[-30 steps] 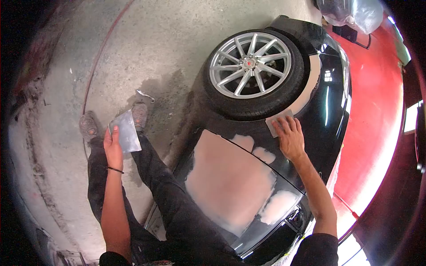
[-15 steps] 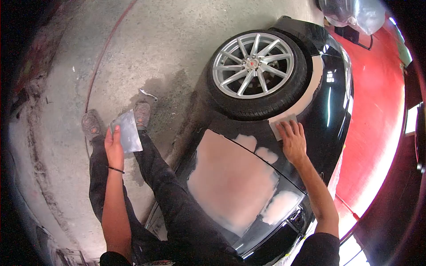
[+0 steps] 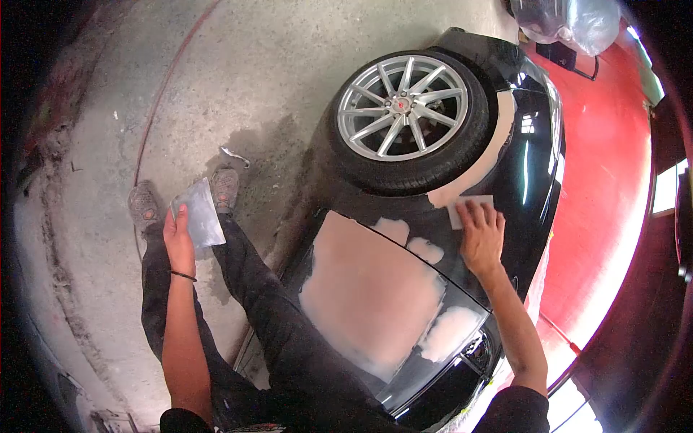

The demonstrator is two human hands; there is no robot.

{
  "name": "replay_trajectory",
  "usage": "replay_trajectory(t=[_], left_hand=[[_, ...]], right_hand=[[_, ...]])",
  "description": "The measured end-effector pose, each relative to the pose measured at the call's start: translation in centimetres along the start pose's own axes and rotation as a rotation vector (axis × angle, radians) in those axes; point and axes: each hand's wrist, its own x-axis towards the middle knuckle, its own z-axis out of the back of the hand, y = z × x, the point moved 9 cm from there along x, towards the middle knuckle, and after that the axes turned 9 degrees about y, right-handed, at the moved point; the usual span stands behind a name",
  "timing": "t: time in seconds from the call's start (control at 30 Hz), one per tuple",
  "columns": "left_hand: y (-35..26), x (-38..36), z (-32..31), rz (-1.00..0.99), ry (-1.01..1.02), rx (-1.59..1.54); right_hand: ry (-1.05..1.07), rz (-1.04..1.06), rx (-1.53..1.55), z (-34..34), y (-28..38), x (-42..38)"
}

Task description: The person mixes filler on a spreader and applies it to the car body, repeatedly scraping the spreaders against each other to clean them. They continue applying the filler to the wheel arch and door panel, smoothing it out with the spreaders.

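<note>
The left hand (image 3: 179,234) grips a grey sheet (image 3: 203,216). The right hand (image 3: 482,242) bends its fingers over a small square (image 3: 478,199) beside the pale arch strip (image 3: 471,177); its thumb and hold are hidden. Pale material also covers the door patch (image 3: 375,289); the adjoining fender (image 3: 505,180) is black.

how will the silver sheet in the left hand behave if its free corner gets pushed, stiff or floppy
The silver sheet is probably fairly stiff: held near one edge by the left hand, it shows no obvious sag. It looks thin, so likely light for its size.
</note>
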Motion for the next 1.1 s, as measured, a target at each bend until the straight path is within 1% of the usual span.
replay_trajectory(t=[0.1, 0.13, 0.27, 0.33, 0.37, 0.4, 0.43, 0.57, 0.7, 0.9, 1.03, 1.1], left_hand=[[-0.3, -0.1, -0.2, 0.010, -0.008, -0.022], [-0.4, -0.1, -0.2, 0.013, -0.011, -0.033], [1.6, 0.6, 0.8, 0.025, -0.020, -0.030], [1.4, 0.4, 0.8, 0.062, -0.054, -0.003], [1.2, 0.4, 0.7, 0.059, -0.035, -0.017], [1.1, 0.3, 0.6, 0.057, -0.017, -0.032], [0.9, 0.3, 0.5, 0.054, 0.001, -0.045], [0.5, 0.1, 0.5, 0.050, -0.024, -0.029], [0.8, 0.0, 0.7, 0.078, -0.046, -0.015], [0.3, -0.5, 0.1, 0.093, -0.023, -0.046], [1.0, -0.6, 0.3, 0.150, 0.000, -0.022], [1.4, -0.3, 0.3, 0.134, 0.014, -0.040]], right_hand=[[-0.064, -0.025, -0.026, 0.4, -1.9, 1.9], [-0.051, -0.058, -0.051, 0.0, -2.6, 2.2], [-0.096, -0.284, -0.051, 0.0, -4.6, 1.8], [-0.026, -0.266, -0.086, -1.3, -3.7, 1.6], [0.007, -0.257, -0.103, -2.0, -3.1, 1.5], [0.045, -0.224, -0.092, -3.0, -2.2, 1.4], [0.041, -0.160, -0.117, -3.6, -0.5, 1.2], [0.087, -0.005, -0.119, -7.5, 4.0, 1.1], [0.177, 0.122, -0.204, -9.0, 5.7, 1.8], [0.221, 0.150, -0.188, -9.9, 5.5, 3.1], [0.188, 0.160, -0.172, -9.5, 5.7, 3.7], [0.156, 0.162, -0.154, -9.2, 5.8, 3.9]])
